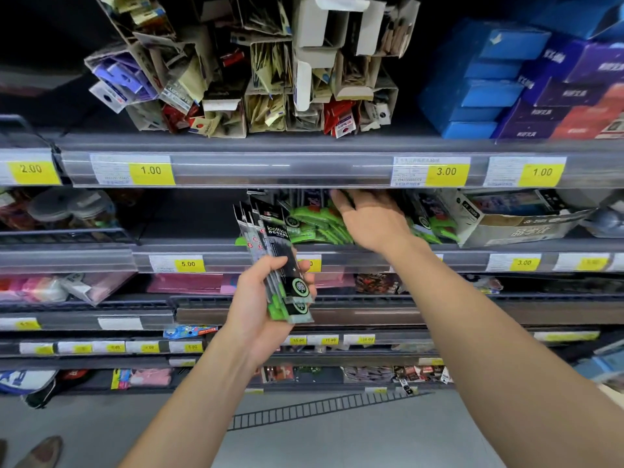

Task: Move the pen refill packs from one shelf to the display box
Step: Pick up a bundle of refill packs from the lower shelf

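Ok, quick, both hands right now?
Left hand: gripping a bunch of pen refill packs.
Right hand: open, reaching onto the shelf's green packs.

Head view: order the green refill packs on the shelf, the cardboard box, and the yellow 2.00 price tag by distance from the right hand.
1. Green refill packs, under the right hand.
2. Cardboard box, to its right.
3. 2.00 price tag, far left, shelf above.

Two hands: left hand, right hand. Four yellow price tags on top rail: 2.00, 1.00, 3.00, 1.00.
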Demonstrator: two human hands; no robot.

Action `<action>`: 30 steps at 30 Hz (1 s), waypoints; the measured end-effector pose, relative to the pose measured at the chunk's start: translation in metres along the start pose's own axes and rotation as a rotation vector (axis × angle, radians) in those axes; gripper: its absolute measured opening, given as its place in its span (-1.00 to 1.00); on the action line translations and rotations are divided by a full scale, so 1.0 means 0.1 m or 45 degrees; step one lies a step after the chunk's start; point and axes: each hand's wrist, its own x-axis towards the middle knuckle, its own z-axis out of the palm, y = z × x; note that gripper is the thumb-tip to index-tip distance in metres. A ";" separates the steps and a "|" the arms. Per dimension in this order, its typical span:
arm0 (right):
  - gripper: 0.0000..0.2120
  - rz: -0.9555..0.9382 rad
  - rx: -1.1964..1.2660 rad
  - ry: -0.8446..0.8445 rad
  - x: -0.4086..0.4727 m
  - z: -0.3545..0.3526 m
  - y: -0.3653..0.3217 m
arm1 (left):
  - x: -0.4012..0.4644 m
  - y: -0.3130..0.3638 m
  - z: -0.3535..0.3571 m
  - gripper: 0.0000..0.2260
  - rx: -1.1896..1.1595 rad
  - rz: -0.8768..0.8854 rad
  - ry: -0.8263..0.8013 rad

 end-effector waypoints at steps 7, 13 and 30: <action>-0.48 -0.378 -0.453 0.353 -0.38 0.21 0.09 | 0.06 0.03 0.02 -0.81 0.020 -0.016 0.010; -0.63 -0.646 -0.220 0.700 -0.65 0.40 0.32 | 0.08 -0.01 0.04 -0.82 0.072 0.021 0.048; -0.66 -0.841 0.053 0.721 -1.71 0.44 -0.16 | -0.16 -0.11 0.19 -0.29 0.091 -0.122 0.003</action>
